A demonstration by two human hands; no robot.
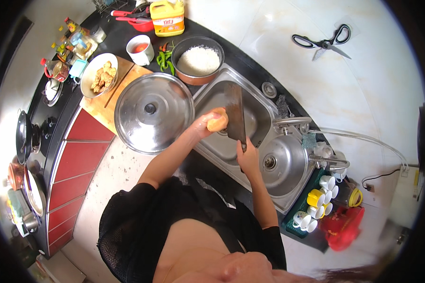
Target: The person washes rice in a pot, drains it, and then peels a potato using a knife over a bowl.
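Observation:
Over the larger basin of the steel sink [208,101], my left hand [204,124] is closed round a rounded, pale-orange vegetable [217,122] whose kind I cannot make out. A broad, dark-bladed cleaver [236,113] is gripped by its handle in my right hand [248,155]. Its blade points away from me, just right of the vegetable; I cannot tell whether they touch. Left of my left hand, a large round steel lid [151,96] partly covers a wooden cutting board [123,75].
A bowl of ginger-like pieces [104,78], a white mug [140,50], green peppers [164,60] and a pot of rice [199,59] stand along the counter. Beyond is a yellow jug [167,19]. Taps [293,121] overhang the sink's right side; several cups [316,200] stand near the small basin.

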